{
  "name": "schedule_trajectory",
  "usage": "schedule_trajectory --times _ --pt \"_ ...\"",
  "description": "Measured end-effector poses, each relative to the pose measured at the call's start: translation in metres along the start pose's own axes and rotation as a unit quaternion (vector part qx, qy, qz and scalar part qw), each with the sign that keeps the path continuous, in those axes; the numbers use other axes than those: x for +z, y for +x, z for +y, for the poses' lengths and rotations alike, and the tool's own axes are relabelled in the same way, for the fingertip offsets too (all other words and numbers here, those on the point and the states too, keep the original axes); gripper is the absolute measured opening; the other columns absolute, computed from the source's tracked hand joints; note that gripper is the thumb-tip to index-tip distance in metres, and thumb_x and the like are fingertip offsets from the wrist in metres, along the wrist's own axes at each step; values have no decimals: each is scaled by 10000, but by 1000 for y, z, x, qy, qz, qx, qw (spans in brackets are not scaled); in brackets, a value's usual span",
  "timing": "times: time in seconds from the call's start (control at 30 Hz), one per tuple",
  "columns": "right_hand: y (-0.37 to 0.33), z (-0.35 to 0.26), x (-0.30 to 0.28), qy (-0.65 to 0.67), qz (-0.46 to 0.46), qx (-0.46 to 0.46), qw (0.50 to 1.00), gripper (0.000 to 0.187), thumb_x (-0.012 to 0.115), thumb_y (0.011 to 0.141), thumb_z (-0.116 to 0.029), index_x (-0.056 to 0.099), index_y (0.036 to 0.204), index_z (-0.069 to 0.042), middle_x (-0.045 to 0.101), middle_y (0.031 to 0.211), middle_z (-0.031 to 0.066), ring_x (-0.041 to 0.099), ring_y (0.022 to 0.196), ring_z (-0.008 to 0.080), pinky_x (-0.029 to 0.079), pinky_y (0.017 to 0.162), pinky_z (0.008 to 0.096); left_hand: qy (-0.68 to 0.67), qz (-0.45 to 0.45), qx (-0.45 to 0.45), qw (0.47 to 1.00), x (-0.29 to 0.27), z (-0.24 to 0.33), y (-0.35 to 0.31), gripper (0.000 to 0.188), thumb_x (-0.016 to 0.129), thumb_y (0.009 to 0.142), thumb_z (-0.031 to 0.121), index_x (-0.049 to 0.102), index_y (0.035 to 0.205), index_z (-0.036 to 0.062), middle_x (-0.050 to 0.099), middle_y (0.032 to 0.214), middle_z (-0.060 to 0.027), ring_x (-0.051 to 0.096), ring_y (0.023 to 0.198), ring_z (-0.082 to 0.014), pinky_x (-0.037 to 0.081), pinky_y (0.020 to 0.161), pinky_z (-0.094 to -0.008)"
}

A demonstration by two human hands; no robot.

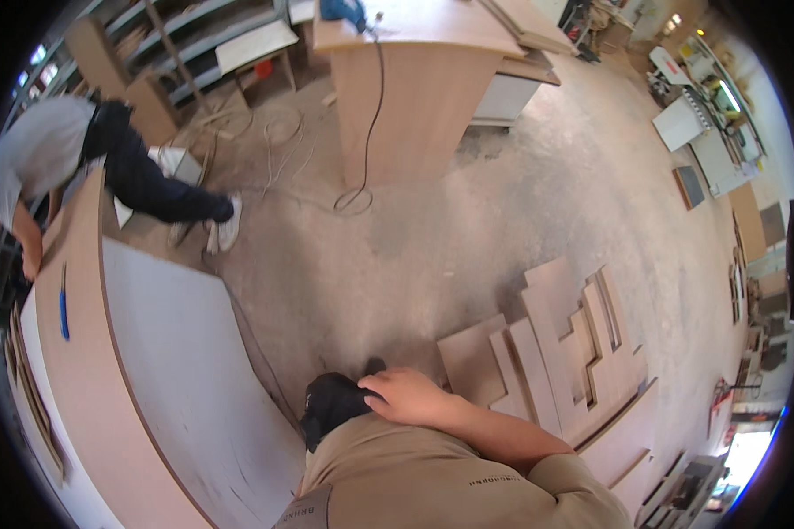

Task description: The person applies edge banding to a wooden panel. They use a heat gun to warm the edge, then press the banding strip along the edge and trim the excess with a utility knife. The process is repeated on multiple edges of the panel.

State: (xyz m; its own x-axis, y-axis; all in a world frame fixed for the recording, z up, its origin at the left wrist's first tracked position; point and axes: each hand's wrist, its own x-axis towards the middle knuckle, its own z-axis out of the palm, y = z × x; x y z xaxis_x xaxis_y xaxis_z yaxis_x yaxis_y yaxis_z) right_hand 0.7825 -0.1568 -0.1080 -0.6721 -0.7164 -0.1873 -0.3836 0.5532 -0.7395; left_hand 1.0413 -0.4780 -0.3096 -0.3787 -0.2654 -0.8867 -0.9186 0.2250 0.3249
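Note:
My right hand (pixel 408 397) rests on the black trousers (pixel 333 404) at my front, just below the hem of my tan shirt. Its thumb and forefinger are apart, and nothing shows between them. My left hand is out of view. To my left stands a large workpiece with a long wood-coloured top panel (pixel 79 326) and a pale side (pixel 181 326). On that panel lies a slim blue tool (pixel 63 304) with a thin pointed end; its exact kind is unclear. A co-worker (pixel 48 145) bends over the panel's far end, a hand (pixel 32 262) against its edge.
Cut wooden boards (pixel 547 339), some notched, are stacked at my right. Ahead stands a wood-coloured bench (pixel 406 115), with a blue power tool (pixel 344 12) on top and its dark cable (pixel 380 97) trailing to the floor. More cable loops (pixel 282 132) lie near the shelves.

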Motion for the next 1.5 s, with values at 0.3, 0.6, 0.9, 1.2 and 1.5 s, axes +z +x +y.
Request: schedule_trajectory --times 0.3,0.6,0.9,1.2,1.5 --pt "55 77 -109 44 136 105 984 301 621 962 -254 641 1185 -54 704 1058 198 657 992 416 533 856 493 546 -16 405 734 -68 159 120 335 665 896 325 738 1096 67 756 1027 -113 726 885 -257 570 798 -413" --pt "131 130 -229 22 157 131 979 322 638 952 -262 650 1192 -47 703 1091 205 657 1023 404 527 876 488 51 -36 361 931 -38 575 135 277 599 961 263 690 1012 6 737 813 -97 697 751 -206 550 747 -340" --pt "144 264 -336 96 188 194 958 360 643 940 -259 660 1226 -39 707 1147 191 656 1060 387 518 935 469 166 -64 620 764 80 814 63 149 673 953 175 672 1021 43 706 950 -133 700 848 -280 552 776 -366" --pt "107 377 -525 27 193 223 955 318 660 951 -228 668 1211 -46 707 1160 197 656 1080 410 532 925 462 166 11 729 664 168 1009 17 147 697 906 145 672 1009 42 697 957 -155 685 894 -353 554 777 -411" --pt "200 472 -753 25 226 95 969 325 683 970 -255 680 1227 -55 741 1100 141 718 979 282 550 885 369 25 134 627 767 153 1160 55 148 670 926 113 682 1030 9 701 935 -131 677 861 -232 533 800 -350"
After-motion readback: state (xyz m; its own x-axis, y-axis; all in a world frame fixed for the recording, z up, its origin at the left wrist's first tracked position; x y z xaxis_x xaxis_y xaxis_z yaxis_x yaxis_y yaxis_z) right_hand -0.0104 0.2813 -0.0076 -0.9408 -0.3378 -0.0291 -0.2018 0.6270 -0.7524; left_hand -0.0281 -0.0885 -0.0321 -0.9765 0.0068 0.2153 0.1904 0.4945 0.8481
